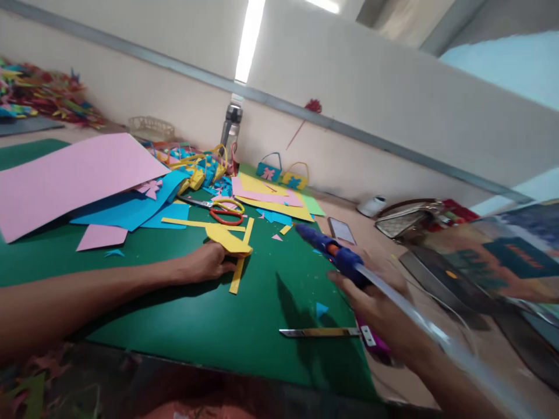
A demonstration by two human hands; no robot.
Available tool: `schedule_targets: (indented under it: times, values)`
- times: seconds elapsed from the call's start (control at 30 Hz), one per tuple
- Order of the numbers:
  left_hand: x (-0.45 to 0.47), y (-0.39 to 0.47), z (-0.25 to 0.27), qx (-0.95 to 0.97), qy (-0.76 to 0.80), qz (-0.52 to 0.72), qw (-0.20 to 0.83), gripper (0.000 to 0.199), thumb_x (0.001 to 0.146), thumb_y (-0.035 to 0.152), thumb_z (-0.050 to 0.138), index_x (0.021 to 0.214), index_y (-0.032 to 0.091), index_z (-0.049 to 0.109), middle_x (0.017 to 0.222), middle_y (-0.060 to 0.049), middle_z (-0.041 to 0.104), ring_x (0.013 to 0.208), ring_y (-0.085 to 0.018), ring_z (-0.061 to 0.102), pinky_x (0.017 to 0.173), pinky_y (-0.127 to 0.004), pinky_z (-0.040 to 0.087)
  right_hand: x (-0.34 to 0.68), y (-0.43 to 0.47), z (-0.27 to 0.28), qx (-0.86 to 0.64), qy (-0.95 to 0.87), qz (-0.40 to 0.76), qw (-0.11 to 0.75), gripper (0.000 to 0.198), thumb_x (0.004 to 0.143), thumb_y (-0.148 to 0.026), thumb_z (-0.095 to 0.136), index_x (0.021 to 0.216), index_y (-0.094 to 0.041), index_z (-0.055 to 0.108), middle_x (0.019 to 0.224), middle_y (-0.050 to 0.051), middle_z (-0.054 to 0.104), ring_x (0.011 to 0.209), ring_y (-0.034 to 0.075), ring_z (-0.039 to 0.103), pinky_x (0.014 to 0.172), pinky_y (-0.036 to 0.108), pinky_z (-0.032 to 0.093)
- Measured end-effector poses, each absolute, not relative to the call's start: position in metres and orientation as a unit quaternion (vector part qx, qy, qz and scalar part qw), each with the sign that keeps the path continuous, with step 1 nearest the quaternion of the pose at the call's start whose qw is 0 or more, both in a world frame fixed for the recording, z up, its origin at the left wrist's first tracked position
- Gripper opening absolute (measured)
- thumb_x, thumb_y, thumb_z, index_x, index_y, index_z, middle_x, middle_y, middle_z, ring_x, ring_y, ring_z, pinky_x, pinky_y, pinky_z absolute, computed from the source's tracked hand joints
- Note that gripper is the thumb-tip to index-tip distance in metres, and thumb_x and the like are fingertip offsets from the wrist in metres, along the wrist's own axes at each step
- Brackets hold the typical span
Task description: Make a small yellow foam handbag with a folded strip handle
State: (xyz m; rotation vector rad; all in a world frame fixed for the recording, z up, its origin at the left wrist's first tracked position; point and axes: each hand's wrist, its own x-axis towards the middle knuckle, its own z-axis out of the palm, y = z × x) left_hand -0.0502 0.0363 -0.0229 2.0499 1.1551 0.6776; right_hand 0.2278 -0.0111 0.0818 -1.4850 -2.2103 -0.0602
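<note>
My left hand (212, 262) is closed on a folded yellow paper piece (225, 238), low over the green mat (174, 308). Crossing beneath and beside it are a yellow paper strip (236, 278) and a longer strip (187, 223). In my right hand (371, 294) is a blue glue gun (323, 241), its nozzle pointing up and left above the mat. A long clear glue stick (397, 299) trails from its back. Below the gun, a craft knife (321, 332) lies near the mat's right edge. Scissors (227, 212) with red and yellow handles rest beyond my left hand.
Pink sheets (78, 174) and blue sheets (126, 212) cover the left. Small paper bags (268, 170) lean at the wall, near a bottle (232, 128). A phone (342, 230), a purple power strip (373, 340) and a handbag (406, 215) are on the right. Paper scraps (48, 93) pile far left.
</note>
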Motion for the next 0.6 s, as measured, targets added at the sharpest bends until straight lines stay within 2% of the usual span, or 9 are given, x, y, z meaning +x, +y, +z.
schedule_targets:
  times: [0.03,0.1,0.17,0.2,0.3,0.6]
  values:
    - [-0.05,0.036,-0.023,0.786,0.443,0.264,0.341,0.038,0.075,0.02,0.057,0.112,0.022,0.066,0.115,-0.002,0.066,0.11,-0.024,0.059,0.098,-0.031,0.042,0.232,-0.003,0.08,-0.526,-0.813,-0.066,0.241,0.042,0.083,-0.032,0.05,0.123,-0.021,0.054,0.111,0.009,0.065,0.098,0.027,0.062,0.084,0.038,0.049]
    - [-0.049,0.035,-0.022,0.783,0.444,0.267,0.346,0.039,0.074,0.021,0.057,0.112,0.023,0.066,0.116,-0.001,0.065,0.109,-0.024,0.059,0.099,-0.031,0.041,0.238,0.011,0.071,-0.532,-0.826,-0.102,0.155,0.046,0.085,-0.027,0.046,0.13,-0.018,0.047,0.123,0.012,0.059,0.107,0.027,0.058,0.088,0.039,0.047]
    - [-0.05,0.034,-0.021,0.782,0.446,0.267,0.345,0.039,0.074,0.021,0.057,0.112,0.023,0.067,0.114,-0.002,0.066,0.106,-0.025,0.061,0.098,-0.031,0.042,0.241,0.02,0.06,-0.548,-0.821,-0.113,0.116,0.046,0.082,-0.021,0.049,0.127,-0.015,0.05,0.113,0.015,0.064,0.101,0.029,0.061,0.081,0.04,0.048]
    - [-0.05,0.033,-0.021,0.782,0.447,0.266,0.344,0.038,0.074,0.022,0.057,0.111,0.023,0.067,0.112,-0.002,0.067,0.103,-0.025,0.063,0.096,-0.032,0.043,0.242,0.022,0.054,-0.563,-0.814,-0.13,0.061,0.048,0.08,-0.017,0.049,0.128,-0.015,0.049,0.109,0.014,0.065,0.098,0.028,0.061,0.08,0.039,0.048]
    - [-0.05,0.033,-0.025,0.78,0.45,0.275,0.337,0.036,0.075,0.024,0.056,0.108,0.021,0.069,0.106,-0.004,0.07,0.095,-0.027,0.066,0.09,-0.033,0.047,0.244,0.026,0.04,-0.575,-0.807,-0.135,0.018,0.054,0.074,-0.009,0.052,0.128,-0.013,0.049,0.103,0.013,0.066,0.093,0.026,0.061,0.079,0.035,0.045]
    - [-0.051,0.035,-0.031,0.791,0.431,0.298,0.317,0.036,0.079,0.031,0.05,0.109,0.021,0.068,0.111,-0.003,0.068,0.105,-0.025,0.061,0.097,-0.034,0.044,0.246,0.028,0.027,-0.597,-0.789,-0.141,-0.031,0.064,0.069,0.002,0.048,0.13,-0.016,0.045,0.104,0.012,0.062,0.099,0.024,0.054,0.086,0.035,0.034]
